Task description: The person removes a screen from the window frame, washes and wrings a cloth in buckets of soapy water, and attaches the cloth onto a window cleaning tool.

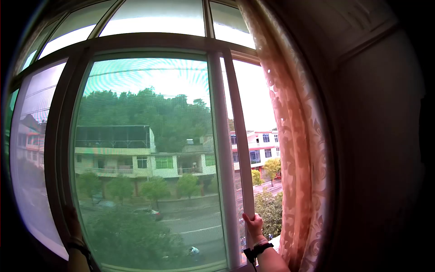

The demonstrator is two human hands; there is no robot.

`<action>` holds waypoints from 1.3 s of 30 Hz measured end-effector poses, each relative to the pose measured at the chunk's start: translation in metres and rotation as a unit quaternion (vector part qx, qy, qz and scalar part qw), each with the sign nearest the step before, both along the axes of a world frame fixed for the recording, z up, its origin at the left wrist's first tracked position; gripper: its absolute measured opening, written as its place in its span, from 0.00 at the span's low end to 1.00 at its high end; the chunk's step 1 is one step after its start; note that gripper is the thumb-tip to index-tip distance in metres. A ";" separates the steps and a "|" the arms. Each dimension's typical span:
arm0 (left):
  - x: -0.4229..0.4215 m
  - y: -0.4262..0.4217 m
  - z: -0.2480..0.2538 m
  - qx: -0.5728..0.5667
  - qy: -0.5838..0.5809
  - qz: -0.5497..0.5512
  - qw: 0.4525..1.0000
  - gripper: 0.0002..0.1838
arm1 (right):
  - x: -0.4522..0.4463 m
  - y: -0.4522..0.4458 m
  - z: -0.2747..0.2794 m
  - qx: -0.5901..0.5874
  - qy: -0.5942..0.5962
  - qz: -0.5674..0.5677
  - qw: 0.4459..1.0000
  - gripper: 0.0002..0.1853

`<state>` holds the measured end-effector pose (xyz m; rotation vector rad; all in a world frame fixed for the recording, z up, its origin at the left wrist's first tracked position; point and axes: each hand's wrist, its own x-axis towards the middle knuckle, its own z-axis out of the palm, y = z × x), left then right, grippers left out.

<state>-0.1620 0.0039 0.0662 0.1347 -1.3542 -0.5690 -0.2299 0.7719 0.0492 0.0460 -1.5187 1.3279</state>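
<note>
A large sliding window with a green-tinted pane (149, 181) and a mesh screen fills the middle of the view. My right hand (254, 225) is closed round the narrow upright frame (242, 149) at the right, low down, its thumb on the near side. A black strap circles that wrist. At the lower left, my left hand (74, 223) lies in shadow against the dark left upright (61, 149); its fingers are too dark to make out. That wrist also has a dark strap.
A patterned orange curtain (290, 136) hangs right of the window, beside a dark wall (376, 136). A whitish mesh panel (34, 181) stands at the left. Outside are buildings, trees, a road and a person in pale clothing.
</note>
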 end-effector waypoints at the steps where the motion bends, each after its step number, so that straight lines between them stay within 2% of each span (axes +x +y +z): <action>1: 0.018 0.019 0.010 -0.017 -0.009 -0.005 1.000 0.20 | 0.002 -0.001 0.002 0.001 0.005 -0.002 1.000 0.26; 3: 0.044 0.046 0.024 -0.043 -0.019 -0.010 0.999 0.15 | 0.009 -0.004 0.005 0.003 0.015 -0.004 1.000 0.26; 8: 0.044 0.054 0.027 -0.053 0.026 0.015 0.998 0.15 | 0.003 -0.003 0.001 -0.004 0.029 -0.009 1.000 0.27; 10: 0.053 0.061 0.031 -0.057 0.017 0.064 0.996 0.15 | 0.007 -0.006 0.003 -0.012 0.016 -0.011 1.000 0.27; 11: 0.054 0.055 0.028 -0.073 -0.033 0.068 0.994 0.16 | 0.009 -0.009 0.005 -0.017 0.009 -0.012 1.000 0.28; 14: 0.035 0.029 0.013 -0.007 -0.096 -0.076 0.992 0.19 | -0.004 -0.004 -0.002 -0.004 -0.002 -0.047 0.999 0.28; 18: -0.002 -0.028 -0.013 0.014 -0.111 -0.075 0.991 0.29 | 0.009 -0.006 0.005 0.016 -0.054 -0.061 0.997 0.30; 20: 0.001 -0.029 -0.007 0.054 -0.140 -0.151 0.977 0.28 | 0.011 -0.004 0.005 0.026 -0.045 -0.031 0.998 0.30; 21: -0.014 -0.059 -0.016 0.050 -0.166 -0.246 0.954 0.28 | 0.014 -0.003 0.006 0.026 -0.052 -0.012 0.998 0.30; 24: 0.004 -0.040 -0.004 0.091 -0.225 -0.092 0.966 0.28 | 0.015 0.002 0.004 0.058 -0.056 -0.005 0.997 0.31; 28: 0.029 -0.005 0.020 0.145 -0.312 0.063 0.937 0.29 | 0.021 0.008 0.004 0.064 -0.063 0.038 0.995 0.32; 30: 0.033 0.007 0.015 0.143 -0.311 0.155 0.927 0.29 | 0.020 0.012 0.002 0.070 -0.067 0.072 0.993 0.32; 31: -0.009 -0.036 -0.025 0.085 -0.159 0.399 0.899 0.27 | 0.023 0.013 0.001 0.073 -0.061 0.090 0.991 0.32; 32: 0.009 -0.014 -0.027 0.082 -0.140 0.380 0.911 0.27 | 0.023 0.015 0.004 0.079 -0.052 0.110 0.989 0.32; 34: 0.054 0.091 -0.039 0.077 -0.100 0.344 0.930 0.26 | 0.005 0.017 -0.005 0.086 -0.020 0.113 0.990 0.33; 36: 0.111 0.191 -0.053 0.156 -0.208 0.254 0.932 0.26 | 0.002 0.019 -0.006 0.090 -0.041 0.135 0.986 0.31; 38: 0.134 0.265 -0.083 0.235 -0.285 0.147 0.918 0.23 | 0.007 0.025 -0.003 0.104 -0.039 0.160 0.981 0.30; 39: 0.124 0.261 -0.121 0.250 -0.341 0.151 0.894 0.24 | 0.008 0.027 -0.003 0.109 -0.039 0.173 0.978 0.30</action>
